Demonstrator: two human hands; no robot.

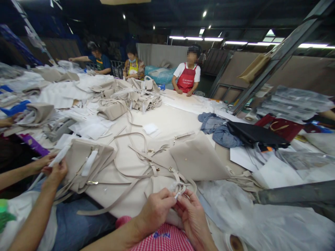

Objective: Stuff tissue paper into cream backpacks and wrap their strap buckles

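My left hand [157,206] and my right hand [190,212] meet low in the middle, just above my lap. Thumb and fingers of both are pinched together on a small white strip [177,196], wrapped about a looped beige strap [180,186]. Whether the strip is foam, paper or tape cannot be made out. Just beyond my fingers lies a beige bag [196,159], flat on the table [171,120]. Metal buckles [171,169] and long loose straps [131,135] lie tangled to its left.
At my left, a co-worker's hands [54,166] handle another beige bag [89,157]. Further back are a pile of beige bags [131,92] and a person in a red apron [186,78]. Clear plastic sheeting [235,205], a black bag [258,134] and blue cloth [222,130] lie right.
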